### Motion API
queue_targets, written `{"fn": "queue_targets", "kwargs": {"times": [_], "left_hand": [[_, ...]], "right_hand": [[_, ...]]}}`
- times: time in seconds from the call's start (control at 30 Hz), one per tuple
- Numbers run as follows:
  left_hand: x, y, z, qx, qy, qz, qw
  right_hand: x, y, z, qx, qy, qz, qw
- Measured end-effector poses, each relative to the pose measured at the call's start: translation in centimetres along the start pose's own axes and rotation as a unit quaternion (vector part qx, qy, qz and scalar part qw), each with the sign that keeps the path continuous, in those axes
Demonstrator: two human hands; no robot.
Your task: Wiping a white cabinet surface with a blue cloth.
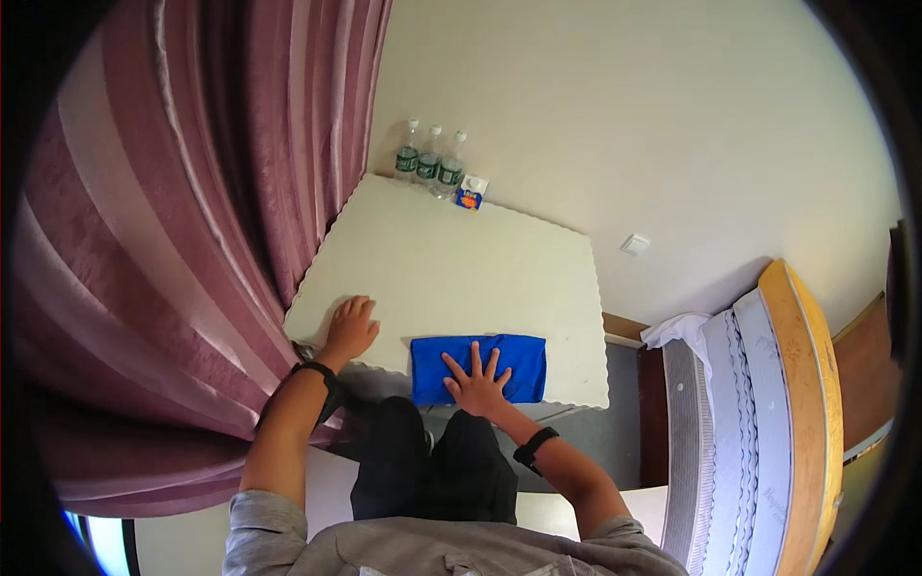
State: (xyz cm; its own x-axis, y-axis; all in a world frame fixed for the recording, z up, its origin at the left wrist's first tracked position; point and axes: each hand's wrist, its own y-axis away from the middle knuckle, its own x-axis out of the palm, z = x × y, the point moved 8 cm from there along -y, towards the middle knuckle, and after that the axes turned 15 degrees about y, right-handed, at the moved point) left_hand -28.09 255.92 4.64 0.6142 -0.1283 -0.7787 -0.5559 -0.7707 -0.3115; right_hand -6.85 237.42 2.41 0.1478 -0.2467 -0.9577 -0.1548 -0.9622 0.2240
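A folded blue cloth (pixel 526 360) lies at the near edge of the white table (pixel 446 266), its long side roughly along that edge. My right hand (pixel 479 385) rests flat on top of it with the fingers spread. To the left, my left hand (pixel 351 327) lies palm down on the bare tabletop near the left corner, apart from the cloth and holding nothing. Each wrist wears a black band.
Three clear bottles (pixel 427 165) with green labels stand at the far left corner, beside a small blue and white carton (pixel 472 193). A striped pink curtain (pixel 216 180) borders the table's left side. Right of it stands a mattress (pixel 749 389); a switch (pixel 635 245) is on the wall.
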Motion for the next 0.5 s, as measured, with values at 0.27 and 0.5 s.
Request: {"fn": "queue_targets", "kwargs": {"times": [0.27,0.5], "left_hand": [[-1.1,0.3,-0.8,0.035,-0.050,-0.030,0.998],[-2.5,-0.5,-0.6,-0.001,-0.049,-0.004,0.999]], "right_hand": [[-2.3,-12.1,-2.8,0.070,-0.049,-0.003,0.996],[-6.9,-29.6,-4.7,0.124,-0.085,-0.001,0.989]]}}
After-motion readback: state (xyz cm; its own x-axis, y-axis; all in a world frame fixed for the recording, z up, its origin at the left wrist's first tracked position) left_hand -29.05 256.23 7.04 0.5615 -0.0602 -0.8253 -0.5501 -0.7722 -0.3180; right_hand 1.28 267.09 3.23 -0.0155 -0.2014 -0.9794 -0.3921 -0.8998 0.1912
